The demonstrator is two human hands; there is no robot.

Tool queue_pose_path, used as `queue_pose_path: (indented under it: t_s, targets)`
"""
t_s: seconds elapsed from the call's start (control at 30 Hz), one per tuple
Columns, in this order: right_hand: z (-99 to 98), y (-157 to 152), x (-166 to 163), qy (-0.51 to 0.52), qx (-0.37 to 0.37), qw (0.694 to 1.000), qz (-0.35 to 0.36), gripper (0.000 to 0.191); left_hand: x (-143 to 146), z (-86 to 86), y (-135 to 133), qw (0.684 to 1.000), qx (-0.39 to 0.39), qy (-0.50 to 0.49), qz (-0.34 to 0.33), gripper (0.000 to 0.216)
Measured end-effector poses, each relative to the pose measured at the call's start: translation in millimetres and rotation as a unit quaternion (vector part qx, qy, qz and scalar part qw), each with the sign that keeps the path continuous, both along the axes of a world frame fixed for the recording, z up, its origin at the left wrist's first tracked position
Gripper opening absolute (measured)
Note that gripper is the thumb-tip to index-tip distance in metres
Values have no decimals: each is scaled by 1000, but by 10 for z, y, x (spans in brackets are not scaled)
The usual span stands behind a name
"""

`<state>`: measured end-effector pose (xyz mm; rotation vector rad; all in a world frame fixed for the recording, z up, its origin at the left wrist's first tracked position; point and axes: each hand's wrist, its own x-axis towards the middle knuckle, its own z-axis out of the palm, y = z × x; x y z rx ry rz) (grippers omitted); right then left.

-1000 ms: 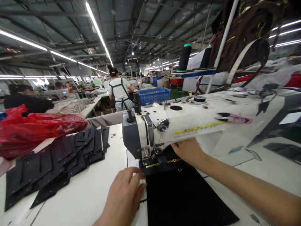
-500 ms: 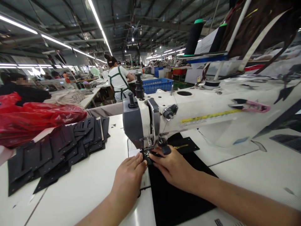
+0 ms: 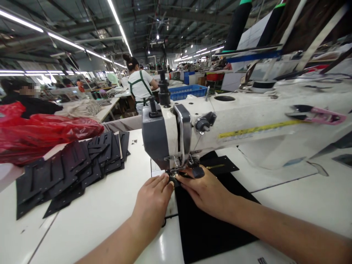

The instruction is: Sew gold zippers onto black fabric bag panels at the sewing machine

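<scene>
A black fabric panel [image 3: 209, 227] lies under the sewing machine [image 3: 176, 128] and runs down the table toward me. At the presser foot, my left hand [image 3: 154, 196] pinches the near left edge of the black work with fingers together. My right hand [image 3: 206, 190] presses and grips the same work just right of the needle, its fingertips partly hidden behind a dark machine part. Beyond my right hand lies a black piece with a gold zipper [image 3: 217, 167]. The exact layers at the needle are too small to tell.
Several black cut pieces with slots [image 3: 74, 167] are piled on the left of the white table [image 3: 110, 216], beside a red plastic bag [image 3: 49, 132]. Pink-handled snips [image 3: 319, 114] rest on the machine arm. A person [image 3: 140, 84] works ahead near a blue crate [image 3: 188, 91].
The view has shifted slightly, so the machine and cut pieces sit a little differently in the picture. Both hands stay at the presser foot on the black fabric panel.
</scene>
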<state>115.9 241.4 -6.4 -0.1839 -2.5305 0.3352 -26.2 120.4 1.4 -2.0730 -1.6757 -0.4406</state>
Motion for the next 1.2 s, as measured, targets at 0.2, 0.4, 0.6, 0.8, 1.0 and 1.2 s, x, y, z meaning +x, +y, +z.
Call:
queue_pose_path:
  t_s: [0.2,0.4,0.6,0.8,1.0,1.2]
  targets:
    - [2,12,-36,24,16,999,-19,17,-44,-15,33,1000,14,-8,-5,22]
    - [-3,21,-57,35,25,999,-19,19,-66,-38,56,1000,22,-7,2,19]
    - [-14,23,-72,24,23,999,-26,19,-78,-70,70,999,29,-10,7,15]
    - [-2,11,-74,34,-9,999,-11,20,-105,-103,65,999,28,-16,13,14]
    - [18,7,-83,33,-18,999,6,21,-114,-114,66,999,32,-19,14,17]
    - [0,38,-99,21,2,1000,10,19,-111,-85,87,999,30,-15,10,17]
